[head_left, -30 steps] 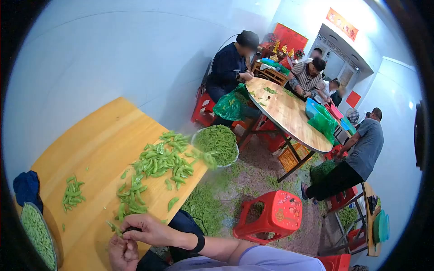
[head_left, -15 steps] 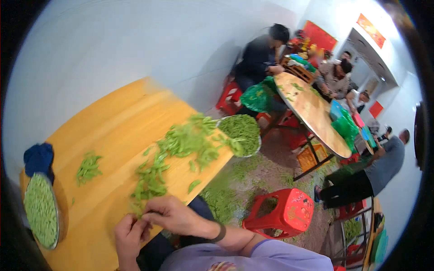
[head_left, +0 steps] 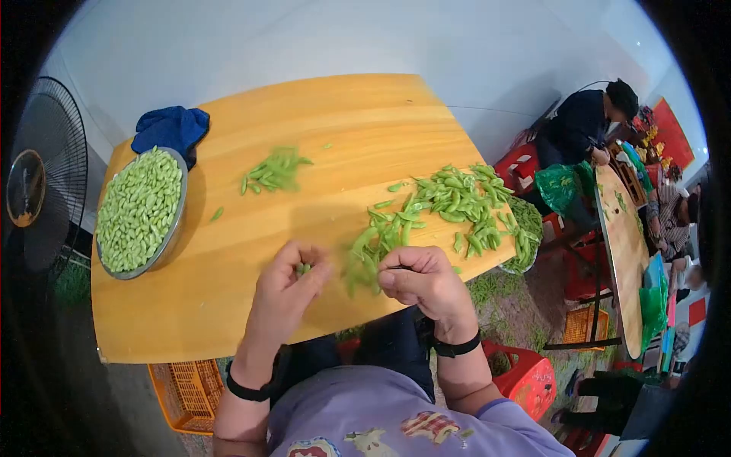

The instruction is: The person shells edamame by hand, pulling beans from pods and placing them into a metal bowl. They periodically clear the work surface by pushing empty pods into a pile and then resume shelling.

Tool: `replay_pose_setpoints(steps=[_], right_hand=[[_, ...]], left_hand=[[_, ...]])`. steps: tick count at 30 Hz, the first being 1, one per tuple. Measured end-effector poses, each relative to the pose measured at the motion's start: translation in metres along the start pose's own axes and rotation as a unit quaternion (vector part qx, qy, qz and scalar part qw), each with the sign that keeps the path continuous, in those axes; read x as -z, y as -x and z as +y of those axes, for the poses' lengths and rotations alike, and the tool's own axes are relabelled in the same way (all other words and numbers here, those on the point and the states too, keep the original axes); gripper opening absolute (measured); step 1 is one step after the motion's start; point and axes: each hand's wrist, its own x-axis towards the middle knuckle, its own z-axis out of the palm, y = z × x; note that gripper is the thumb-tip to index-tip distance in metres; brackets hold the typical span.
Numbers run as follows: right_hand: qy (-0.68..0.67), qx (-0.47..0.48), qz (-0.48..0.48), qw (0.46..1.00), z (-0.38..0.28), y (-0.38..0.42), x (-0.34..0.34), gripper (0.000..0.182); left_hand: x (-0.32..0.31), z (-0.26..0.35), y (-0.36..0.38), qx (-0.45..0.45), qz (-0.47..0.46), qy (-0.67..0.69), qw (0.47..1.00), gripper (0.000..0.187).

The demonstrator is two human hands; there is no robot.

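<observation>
My left hand is above the wooden table near its front edge, its fingers curled around some green beans. To its right, my right hand is closed in a pinch. A small dark bit shows at its fingertips, too small to name. Just beyond my hands lies a loose heap of green pods, reaching to the table's right edge. A smaller pile of green pods lies farther back, partly blurred. At the left, a metal bowl is heaped with green beans.
A blue cloth lies behind the bowl on the table. A fan stands at left, an orange crate below. Beyond the right edge are a basin of green pieces, a red stool and people around another table.
The view has swung left, bringing the fan and whole bowl into sight. My hands were together over the pods; now they are apart, with beans showing in the left.
</observation>
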Motion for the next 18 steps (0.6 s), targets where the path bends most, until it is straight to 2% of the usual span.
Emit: replay_pose_setpoints(steps=[1, 3, 7, 8, 9, 10, 12, 13, 15, 18], right_hand=[[-0.032, -0.005, -0.026, 0.999, -0.001, -0.001, 0.001, 0.008], [-0.025, -0.011, -0.034, 0.999, -0.006, -0.001, -0.001, 0.008], [-0.039, -0.028, -0.030, 0.998, -0.005, -0.005, -0.002, 0.010], [-0.041, -0.029, -0.029, 0.998, -0.005, -0.007, 0.002, 0.010], [-0.078, -0.031, -0.027, 0.996, -0.004, -0.009, 0.006, 0.011], [-0.115, -0.032, -0.026, 0.993, -0.002, -0.011, 0.008, 0.013], [-0.091, -0.027, -0.024, 0.995, 0.003, -0.008, 0.000, 0.015], [-0.067, -0.021, -0.019, 0.997, 0.006, -0.006, -0.005, 0.017], [-0.058, -0.013, -0.015, 0.998, 0.008, -0.002, -0.015, 0.017], [-0.016, 0.005, 0.001, 1.000, 0.009, 0.001, -0.025, 0.016]], left_hand=[[-0.001, -0.002, -0.004, 0.001, 0.004, 0.001, 1.000, 0.013], [-0.002, -0.008, -0.010, -0.080, -0.070, -0.053, 0.993, 0.013], [-0.002, -0.004, -0.014, -0.032, -0.091, -0.128, 0.987, 0.012], [-0.002, -0.001, -0.012, 0.048, -0.081, 0.001, 0.996, 0.010], [-0.001, 0.000, -0.011, 0.128, -0.069, 0.128, 0.981, 0.010], [-0.001, -0.002, -0.011, 0.130, -0.068, 0.128, 0.981, 0.010], [-0.003, -0.008, -0.013, 0.099, -0.017, 0.256, 0.961, 0.008], [-0.006, -0.008, -0.012, 0.101, -0.017, 0.257, 0.961, 0.008], [-0.012, -0.008, -0.011, 0.050, 0.042, 0.235, 0.970, 0.007], [-0.014, -0.009, -0.010, 0.018, 0.032, 0.230, 0.973, 0.007]])
